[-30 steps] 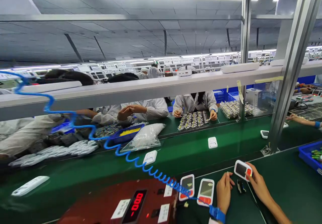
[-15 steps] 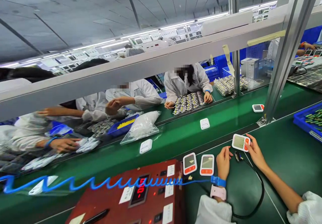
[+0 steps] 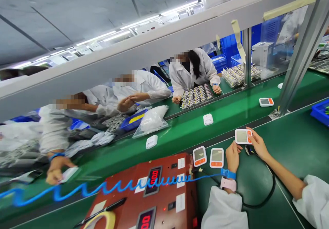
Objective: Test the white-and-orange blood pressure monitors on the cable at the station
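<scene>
Just beyond the red test box, on the green bench, your right hand grips a small white unit with a grey screen and an orange button, fingers wrapped over its right edge so that it sits tilted just above the mat. Your left hand is beside it, to the side nearer the red box, fingers curled loosely with the fingertips near the unit's lower left corner; you cannot tell from this view whether they touch it, and that hand holds nothing. A black cable loops across the mat from under your right hand round toward your left sleeve, its plug lying between your two hands. On your left wrist sits a blue strap, and a blue coiled cord runs from it across the top of the red box. Two more white units lie flat side by side between the red box and your left hand. Farther from the box, across the green belt, people in white coats work at their own trays.
</scene>
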`<state>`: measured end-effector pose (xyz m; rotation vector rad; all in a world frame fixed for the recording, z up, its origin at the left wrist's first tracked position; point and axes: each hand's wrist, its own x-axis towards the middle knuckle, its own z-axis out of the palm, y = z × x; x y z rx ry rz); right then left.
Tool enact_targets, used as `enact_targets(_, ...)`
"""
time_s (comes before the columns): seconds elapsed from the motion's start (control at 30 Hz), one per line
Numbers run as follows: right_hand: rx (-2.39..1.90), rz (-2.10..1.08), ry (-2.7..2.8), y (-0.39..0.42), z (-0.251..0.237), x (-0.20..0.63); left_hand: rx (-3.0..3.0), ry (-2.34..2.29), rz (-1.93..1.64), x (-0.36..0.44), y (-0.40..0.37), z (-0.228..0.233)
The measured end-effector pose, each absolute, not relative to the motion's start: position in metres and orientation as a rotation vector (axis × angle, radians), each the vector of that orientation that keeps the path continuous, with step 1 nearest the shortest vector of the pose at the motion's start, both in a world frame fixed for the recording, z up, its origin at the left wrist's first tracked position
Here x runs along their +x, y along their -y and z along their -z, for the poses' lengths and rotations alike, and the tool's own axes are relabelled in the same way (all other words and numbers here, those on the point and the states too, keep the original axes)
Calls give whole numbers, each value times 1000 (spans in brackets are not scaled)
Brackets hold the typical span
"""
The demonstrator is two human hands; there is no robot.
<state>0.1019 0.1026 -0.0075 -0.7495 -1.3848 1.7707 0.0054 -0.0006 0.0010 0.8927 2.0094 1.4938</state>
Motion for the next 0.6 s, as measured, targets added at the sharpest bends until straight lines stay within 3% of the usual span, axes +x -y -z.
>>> enact_targets(0.6,-715,-1703,1464,-103,9,106,891,-2027,-1473,7,1,-3)
